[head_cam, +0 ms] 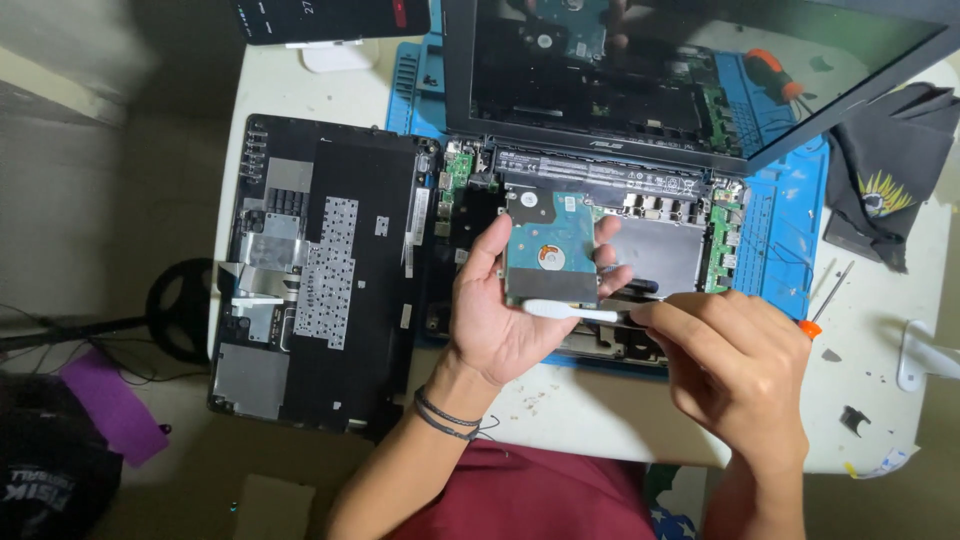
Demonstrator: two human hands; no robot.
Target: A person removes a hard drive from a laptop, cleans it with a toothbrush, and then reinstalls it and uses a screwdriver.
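Above the opened laptop [600, 230], the left hand [500, 320] holds up a hard drive [548, 250]. The fingers curl around its two side edges, with the thumb on the left side, and the green circuit board faces up. The right hand [735, 365] pinches the handle of a small white brush [570, 312], and the tip touches the bottom edge of the drive.

The drive looks like a stiff, flat metal box, and I think it is a bit heavy for its size. It is likely easy to hurt, because the little board is bare. The edges look like the safest place to hold it, as the left hand does now. The smooth sides may be slippery.

The laptop sits on a blue work mat [780, 240] on a white table [880, 330]. Its black bottom cover [320, 270] lies upside down just to the left. A screwdriver with an orange handle [822, 305] lies to the right, near a dark cloth [890, 180]. A phone on a stand [330, 25] is at the far edge. The floor below looks dim and cluttered.
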